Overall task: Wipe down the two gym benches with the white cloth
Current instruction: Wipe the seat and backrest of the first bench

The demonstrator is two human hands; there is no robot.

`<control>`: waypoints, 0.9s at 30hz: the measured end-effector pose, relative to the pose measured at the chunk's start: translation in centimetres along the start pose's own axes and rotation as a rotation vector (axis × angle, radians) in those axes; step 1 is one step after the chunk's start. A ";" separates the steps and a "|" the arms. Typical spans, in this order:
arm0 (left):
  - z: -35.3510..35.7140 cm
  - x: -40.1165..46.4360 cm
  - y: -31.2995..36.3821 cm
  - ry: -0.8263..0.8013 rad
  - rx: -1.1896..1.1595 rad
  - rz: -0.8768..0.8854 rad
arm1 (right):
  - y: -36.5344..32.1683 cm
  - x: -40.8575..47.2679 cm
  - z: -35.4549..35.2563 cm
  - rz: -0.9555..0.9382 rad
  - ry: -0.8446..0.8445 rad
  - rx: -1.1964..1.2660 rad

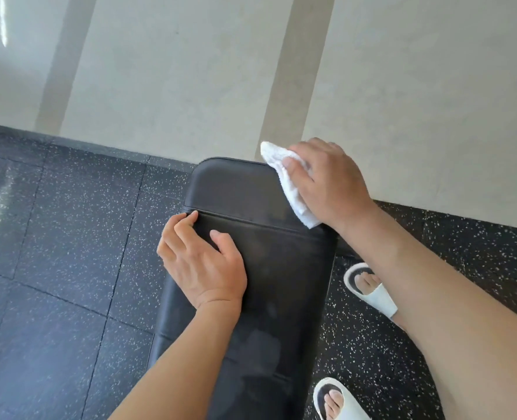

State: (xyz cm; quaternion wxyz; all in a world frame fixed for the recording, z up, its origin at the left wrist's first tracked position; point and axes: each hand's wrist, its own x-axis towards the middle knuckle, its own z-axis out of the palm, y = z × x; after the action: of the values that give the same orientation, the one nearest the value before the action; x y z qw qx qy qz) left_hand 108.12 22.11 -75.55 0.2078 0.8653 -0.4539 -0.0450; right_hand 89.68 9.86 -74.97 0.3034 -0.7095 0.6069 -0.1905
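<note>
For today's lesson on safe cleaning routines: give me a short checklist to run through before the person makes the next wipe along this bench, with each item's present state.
1. White cloth in the right hand: ok.
2. Cloth touching the bench pad: ok, at its far right corner.
3. Left hand steadying the pad: ok, resting on the left edge.
4. Left hand clear of the wiping path: not ok.
5. Cloth clean enough: cannot tell.
6. Second bench within reach: cannot tell, not visible.

The scene is being viewed from head height, steeply downward and close, over the worktop (260, 268) toward the wall (190, 71).
</note>
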 end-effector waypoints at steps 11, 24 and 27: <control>-0.3 0.0 0.0 -0.051 0.002 -0.049 | -1.8 -14.4 5.1 0.289 0.538 0.414; 0.0 0.1 0.0 -0.051 0.015 -0.047 | 0.6 -8.3 3.4 0.519 0.466 0.595; 0.2 0.1 -0.2 -0.043 0.013 -0.046 | 0.5 -9.1 3.6 0.480 0.463 0.593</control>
State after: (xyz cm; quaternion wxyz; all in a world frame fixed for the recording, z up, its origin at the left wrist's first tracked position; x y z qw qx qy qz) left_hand 108.25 22.11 -75.76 0.1911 0.8757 -0.4387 -0.0652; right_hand 89.84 19.40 -77.10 0.3855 -0.3693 0.7255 -0.4343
